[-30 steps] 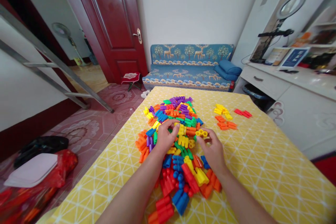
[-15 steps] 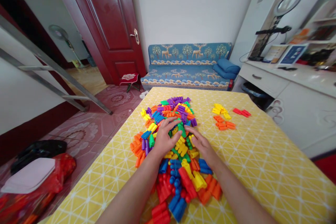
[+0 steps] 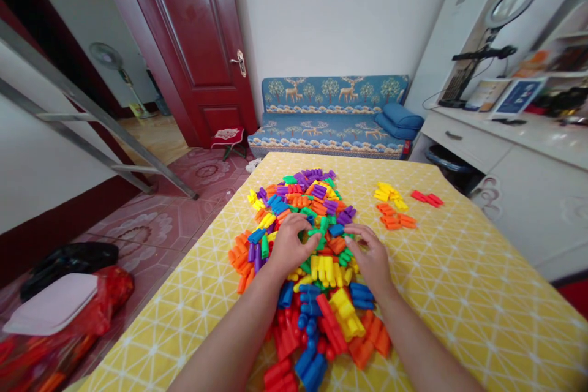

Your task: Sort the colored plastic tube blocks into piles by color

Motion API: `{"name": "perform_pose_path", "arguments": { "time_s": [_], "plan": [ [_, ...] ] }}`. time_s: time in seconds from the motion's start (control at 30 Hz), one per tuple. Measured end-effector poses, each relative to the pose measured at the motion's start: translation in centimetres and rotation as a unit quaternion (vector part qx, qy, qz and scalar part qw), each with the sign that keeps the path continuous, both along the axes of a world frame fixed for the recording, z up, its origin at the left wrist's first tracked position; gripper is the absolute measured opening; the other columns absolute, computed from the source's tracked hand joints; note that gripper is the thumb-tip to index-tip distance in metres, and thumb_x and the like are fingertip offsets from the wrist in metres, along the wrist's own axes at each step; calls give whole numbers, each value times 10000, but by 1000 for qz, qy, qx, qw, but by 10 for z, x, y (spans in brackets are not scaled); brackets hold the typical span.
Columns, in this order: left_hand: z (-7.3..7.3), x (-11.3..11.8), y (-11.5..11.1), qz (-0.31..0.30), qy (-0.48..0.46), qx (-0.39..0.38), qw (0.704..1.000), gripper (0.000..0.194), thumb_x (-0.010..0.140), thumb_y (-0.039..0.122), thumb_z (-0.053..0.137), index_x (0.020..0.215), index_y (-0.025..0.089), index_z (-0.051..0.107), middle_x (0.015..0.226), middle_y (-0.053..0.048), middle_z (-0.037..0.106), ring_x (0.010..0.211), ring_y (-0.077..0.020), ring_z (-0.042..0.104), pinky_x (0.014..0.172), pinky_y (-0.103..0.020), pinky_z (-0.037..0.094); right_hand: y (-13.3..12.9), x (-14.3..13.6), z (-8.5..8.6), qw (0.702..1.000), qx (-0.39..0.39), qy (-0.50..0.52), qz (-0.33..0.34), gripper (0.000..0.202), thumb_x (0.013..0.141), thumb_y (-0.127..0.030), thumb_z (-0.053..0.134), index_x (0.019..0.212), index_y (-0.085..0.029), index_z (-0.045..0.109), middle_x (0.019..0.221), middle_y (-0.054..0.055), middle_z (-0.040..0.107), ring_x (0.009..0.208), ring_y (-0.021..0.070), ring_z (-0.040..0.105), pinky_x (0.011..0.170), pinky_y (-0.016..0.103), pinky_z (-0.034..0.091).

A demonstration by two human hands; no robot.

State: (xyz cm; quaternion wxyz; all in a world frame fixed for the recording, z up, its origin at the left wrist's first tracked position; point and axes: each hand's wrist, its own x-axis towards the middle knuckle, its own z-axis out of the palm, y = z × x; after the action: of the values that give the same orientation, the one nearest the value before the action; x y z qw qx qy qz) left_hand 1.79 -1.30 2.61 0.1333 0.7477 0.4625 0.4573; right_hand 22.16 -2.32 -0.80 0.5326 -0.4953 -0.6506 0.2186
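Observation:
A long heap of plastic pieces in red, blue, yellow, green, orange and purple lies on the yellow patterned table (image 3: 441,282). My left hand (image 3: 292,245) is over the middle of the heap, its thumb and fingers curved around a green piece (image 3: 319,231), which they seem to pinch. To its right, my right hand (image 3: 371,251) rests at the heap's edge with thumb and fingers apart, beside an orange piece (image 3: 337,245) and a blue piece (image 3: 336,230). Yellow pieces (image 3: 325,270) lie just below, between the hands.
Small separate groups of yellow (image 3: 390,194), orange (image 3: 395,218) and red pieces (image 3: 427,198) sit on the table's right side. Beyond the table is a blue sofa (image 3: 321,125). A white cabinet (image 3: 533,184) stands at the right, a metal ladder (image 3: 87,104) at the left.
My right hand has moved right, away from my left hand. Between them, yellow pieces have shifted, and orange and blue pieces now show.

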Motion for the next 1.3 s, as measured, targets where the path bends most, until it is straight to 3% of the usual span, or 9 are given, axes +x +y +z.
{"name": "perform_pose_path", "arguments": {
  "time_s": [0.13,0.23,0.4,0.53,0.83,1.07,1.2,1.3],
  "plan": [
    [-2,0,1,18,-1,-5,1000,137,769,314,669,743,181,647,835,-68,679,930,-223,604,837,-358,476,9,5,-11,992,6,-123,19,356,848,-285,522,1192,-271,617,1232,50,611,1166,249,515,1040,476,359],
    [-1,0,0,12,3,-3,1000,187,795,345,650,706,181,643,784,-57,674,883,-212,603,816,-346,468,9,5,-10,988,3,-154,26,346,861,-276,502,1187,-273,617,1180,52,612,1131,245,514,1005,457,388],
    [4,1,-2,-2,-2,-6,1000,240,836,350,607,667,184,645,745,-45,673,819,-193,603,790,-335,456,3,0,-4,987,21,-159,2,185,818,-294,572,981,-251,650,1067,70,601,1061,258,528,947,449,421],
    [4,1,-2,-2,0,-10,1000,219,833,335,612,680,183,651,742,-42,673,799,-189,605,776,-328,458,-1,-5,-1,985,13,-171,1,100,812,-267,565,870,-244,643,1262,66,535,1179,274,471,1005,481,368],
    [2,0,-2,4,-29,-75,997,173,843,309,581,804,180,690,736,-24,694,705,-162,635,670,-267,469,3,-1,-7,988,37,-150,1,84,783,-229,585,866,-228,572,1061,70,615,1049,250,536,942,430,410],
    [-2,0,-1,12,-36,-84,996,155,836,274,572,840,186,699,653,5,665,618,-142,619,615,-246,452,3,-2,-8,988,25,-155,6,348,814,-242,548,1162,-235,555,1134,81,593,1083,250,525,955,437,419],
    [-2,0,-1,7,-40,-84,996,152,831,269,576,831,183,701,679,-6,682,635,-147,628,621,-248,461,2,-2,-4,984,27,-178,17,269,811,-237,552,1064,-241,641,1248,76,557,1170,260,479,1012,445,373],
    [-2,0,0,-1,-36,-87,996,152,831,265,576,827,179,701,696,-10,688,646,-146,630,627,-247,464,0,-2,-2,985,10,-174,22,217,787,-205,568,988,-233,645,1161,55,620,1120,245,508,988,426,388]
  ]
}}
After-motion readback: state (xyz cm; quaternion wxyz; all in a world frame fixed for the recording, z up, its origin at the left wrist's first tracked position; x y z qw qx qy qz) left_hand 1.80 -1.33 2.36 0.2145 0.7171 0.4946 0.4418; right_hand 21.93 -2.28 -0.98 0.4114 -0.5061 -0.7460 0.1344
